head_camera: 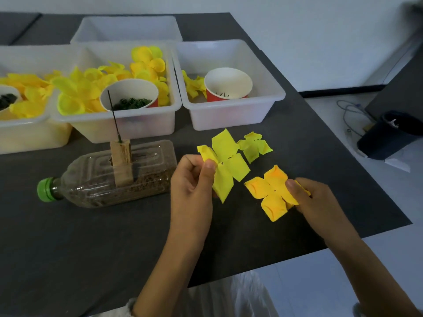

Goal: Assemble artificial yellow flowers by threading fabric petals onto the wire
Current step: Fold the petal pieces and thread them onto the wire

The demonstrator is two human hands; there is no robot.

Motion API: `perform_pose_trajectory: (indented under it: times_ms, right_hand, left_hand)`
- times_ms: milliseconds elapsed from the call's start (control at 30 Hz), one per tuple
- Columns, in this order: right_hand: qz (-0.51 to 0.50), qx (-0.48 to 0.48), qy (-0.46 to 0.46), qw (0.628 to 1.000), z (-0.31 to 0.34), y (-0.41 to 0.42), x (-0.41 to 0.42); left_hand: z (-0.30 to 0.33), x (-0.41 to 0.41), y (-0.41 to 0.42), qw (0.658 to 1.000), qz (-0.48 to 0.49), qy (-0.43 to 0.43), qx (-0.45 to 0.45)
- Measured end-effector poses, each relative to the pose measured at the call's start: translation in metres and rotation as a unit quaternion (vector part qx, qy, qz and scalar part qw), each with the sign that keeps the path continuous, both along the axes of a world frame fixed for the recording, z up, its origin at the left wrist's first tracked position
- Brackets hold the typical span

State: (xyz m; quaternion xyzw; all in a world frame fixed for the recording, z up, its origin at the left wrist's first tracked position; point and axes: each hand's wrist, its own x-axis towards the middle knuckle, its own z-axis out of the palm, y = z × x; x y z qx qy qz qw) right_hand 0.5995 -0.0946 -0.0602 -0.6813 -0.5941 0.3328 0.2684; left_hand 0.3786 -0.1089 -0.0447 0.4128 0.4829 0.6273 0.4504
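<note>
Both hands occupied: left hand [194, 177] pinched on a lemon-yellow petal piece [225, 163], right hand [313, 200] pinched on an orange-yellow petal piece [271, 193]. A smaller petal piece [254, 146] is seen lying just beyond them. Wire [113, 120], standing in a wooden block [121, 161] on a bottle [114, 179] left of the left hand, is seen bare; nothing threaded yet, all threading judged outstanding.

There is one view only, from a wide-angle camera on the person's head, tilted forward and down over the dark surface [91, 236]. It sits close above it, with the forearms entering from the bottom edge and the white wall [309, 42] across the top.
</note>
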Motion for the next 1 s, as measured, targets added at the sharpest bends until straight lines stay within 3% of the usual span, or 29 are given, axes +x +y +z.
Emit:
perform_pose_trajectory:
  times_ms: [100,200,367,533,633,733,833,933,1000]
  right_hand:
    - [0.002,-0.056,0.027,0.998,-0.001,0.006,-0.006]
    - [0.026,-0.127,0.058,0.990,0.001,0.013,-0.008]
    - [0.084,-0.203,0.151,0.964,0.009,0.017,0.001]
    - [0.127,-0.231,0.202,0.943,0.016,0.016,0.014]
    - [0.124,-0.243,0.224,0.936,0.017,0.018,0.014]
    - [0.131,-0.217,0.159,0.954,0.016,0.020,0.005]
    - [0.102,-0.207,0.158,0.960,0.015,0.019,-0.004]
    - [0.093,-0.196,0.172,0.961,0.016,0.015,-0.017]
    - [0.088,-0.187,0.165,0.964,0.015,0.012,-0.029]
  left_hand:
    - [0.041,0.005,0.041,0.999,0.031,-0.025,0.033]
    - [0.075,0.004,0.112,0.995,0.095,0.013,0.030]
    - [0.096,0.000,0.224,0.954,0.180,0.238,-0.023]
    - [0.103,-0.017,0.262,0.914,0.074,0.396,-0.059]
    - [0.102,-0.022,0.240,0.910,0.062,0.409,-0.039]
    - [0.094,-0.016,0.179,0.926,0.055,0.368,0.057]
    - [0.067,-0.003,0.101,0.930,-0.060,0.353,0.088]
    - [0.023,0.002,0.041,0.888,-0.216,0.399,0.075]
    - [-0.007,0.005,0.023,0.854,-0.256,0.451,0.045]
